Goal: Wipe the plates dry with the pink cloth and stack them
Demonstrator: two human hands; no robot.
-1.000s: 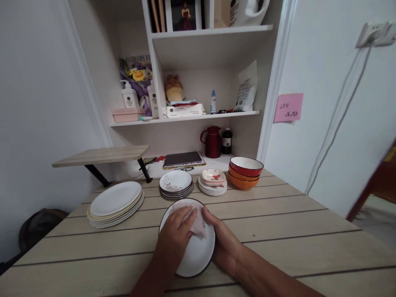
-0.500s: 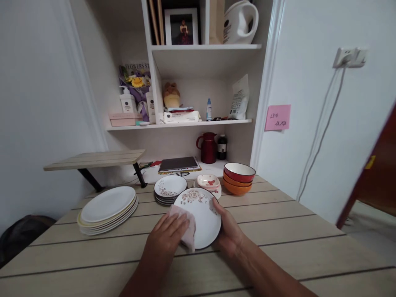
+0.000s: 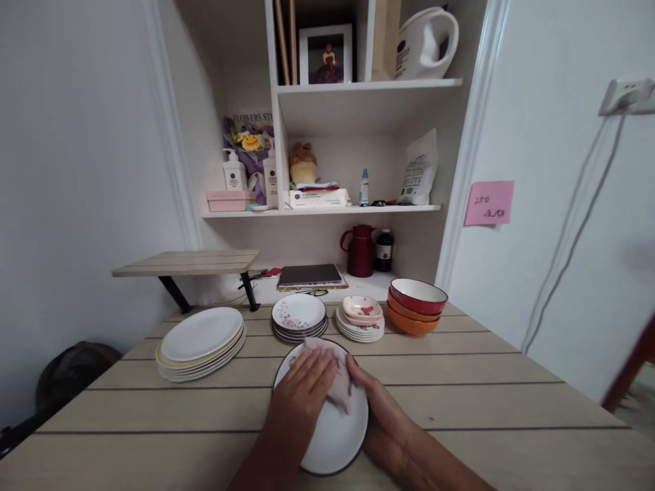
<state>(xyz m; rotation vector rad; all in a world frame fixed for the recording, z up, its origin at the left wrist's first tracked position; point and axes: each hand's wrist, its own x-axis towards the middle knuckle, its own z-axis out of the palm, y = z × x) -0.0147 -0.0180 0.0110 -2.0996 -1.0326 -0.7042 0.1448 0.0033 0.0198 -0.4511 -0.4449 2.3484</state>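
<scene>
The broad slatted desk carries everything, the crockery standing along its far part, probably so that both hands have room at the near edge. The stack of large plates is on the left, seemingly set apart because it is widest. At the far right the bowls are nested, a red one over orange ones, which likely saves space. The dark-rimmed plates sit in the middle, like piled on like for a steady stack.

The single plate is in front of them at the near edge, face up. The right hand has its grip closed on the plate's right edge, thumb at the rim, presumably to brace it against pressure; whether its underside touches the desk I cannot tell.

Little dishes top the saucers beside the bowls, smaller on larger, likely for stability.

The left hand holds the pink cloth beneath nearly straight fingers, its grip spread flat, apparently for even contact across the plate's face.
</scene>
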